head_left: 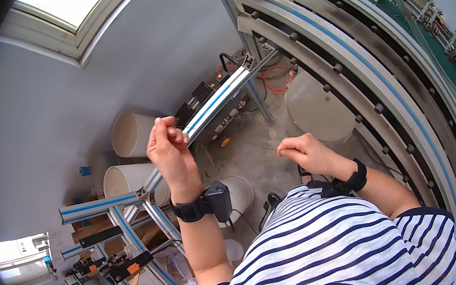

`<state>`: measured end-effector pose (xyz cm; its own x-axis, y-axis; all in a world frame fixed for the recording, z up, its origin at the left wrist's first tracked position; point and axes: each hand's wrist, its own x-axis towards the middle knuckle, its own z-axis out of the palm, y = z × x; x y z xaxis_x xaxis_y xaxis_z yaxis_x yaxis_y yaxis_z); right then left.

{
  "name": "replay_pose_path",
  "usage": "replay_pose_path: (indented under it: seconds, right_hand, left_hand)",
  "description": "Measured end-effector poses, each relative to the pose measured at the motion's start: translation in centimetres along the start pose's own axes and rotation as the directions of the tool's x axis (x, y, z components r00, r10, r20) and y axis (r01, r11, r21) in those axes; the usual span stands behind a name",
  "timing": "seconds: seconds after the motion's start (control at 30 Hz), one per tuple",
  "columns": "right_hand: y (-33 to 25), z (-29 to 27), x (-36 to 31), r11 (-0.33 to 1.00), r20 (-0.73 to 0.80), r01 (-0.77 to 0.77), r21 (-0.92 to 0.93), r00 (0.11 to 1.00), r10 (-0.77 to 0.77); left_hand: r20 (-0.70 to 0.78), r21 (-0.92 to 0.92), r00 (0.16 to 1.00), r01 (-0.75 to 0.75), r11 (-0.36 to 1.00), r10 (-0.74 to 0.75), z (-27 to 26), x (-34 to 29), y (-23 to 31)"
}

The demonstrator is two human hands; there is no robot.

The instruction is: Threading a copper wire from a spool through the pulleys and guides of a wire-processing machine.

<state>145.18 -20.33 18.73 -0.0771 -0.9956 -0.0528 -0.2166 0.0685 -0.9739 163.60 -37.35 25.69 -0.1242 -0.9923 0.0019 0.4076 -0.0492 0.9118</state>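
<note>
My left hand (169, 154) is raised beside an aluminium rail (216, 106) with a blue stripe. Its fingers are curled in, thumb and fingertips close together; whatever they may hold is too small to make out. Lower and to the right, my right hand (307, 153) pinches a thin strand (264, 147) between thumb and forefinger. From the pinch the strand runs up and left over the floor, then fades from sight. Black straps circle both wrists, and a dark box (219, 201) sits on the left one.
Curved black rails (346, 66) with blue-striped profiles rise along my right. White bins (135, 134) stand by the wall at left. Below them is a metal frame (130, 239) with black clamps. A white bucket (239, 195) and a red cable (277, 79) are on the floor.
</note>
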Motion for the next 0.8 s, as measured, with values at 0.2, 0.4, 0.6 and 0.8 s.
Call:
replay_pose_path:
  seconds: [0.2, 0.4, 0.6, 0.8]
  right_hand:
    - [-3.4, -0.1, 0.7, 0.954, -0.067, -0.042, 0.296, 0.996, 0.064]
    - [0.1, -3.2, -1.8, 0.967, -0.201, 0.013, 0.256, 0.979, 0.04]
    - [1.9, -5.5, -5.8, 0.902, -0.287, -0.082, 0.424, 0.932, 0.22]
    - [-0.5, -4.6, -6.1, 0.743, -0.39, -0.061, 0.666, 0.821, 0.417]
  left_hand:
    - [0.226, 0.354, 0.973, -0.044, 0.934, -0.039, 5.2, -4.2, -3.6]
    - [0.24, 0.127, 0.959, 0.12, 0.985, -0.148, 5.7, -2.5, -2.4]
    - [0.093, -0.136, 0.983, 0.169, 0.976, -0.157, 2.3, 1.4, -0.7]
    - [0.377, 0.365, 0.812, 0.312, 0.877, -0.445, 5.6, -6.3, -7.3]
